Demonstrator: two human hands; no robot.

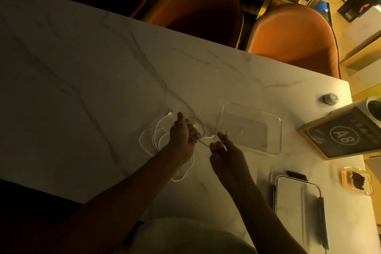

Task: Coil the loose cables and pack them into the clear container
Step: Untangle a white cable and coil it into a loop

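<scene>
Cable, white, lies in loose loops on the table just left of the container. Left hand grips a small coil, apparently to keep the turns from springing open. Right hand pinches the strand at the container's near-left corner, likely feeding slack. Container holds nothing, open side up for loading; its lid lies nearer the person.

White cable partly under forearm.
</scene>
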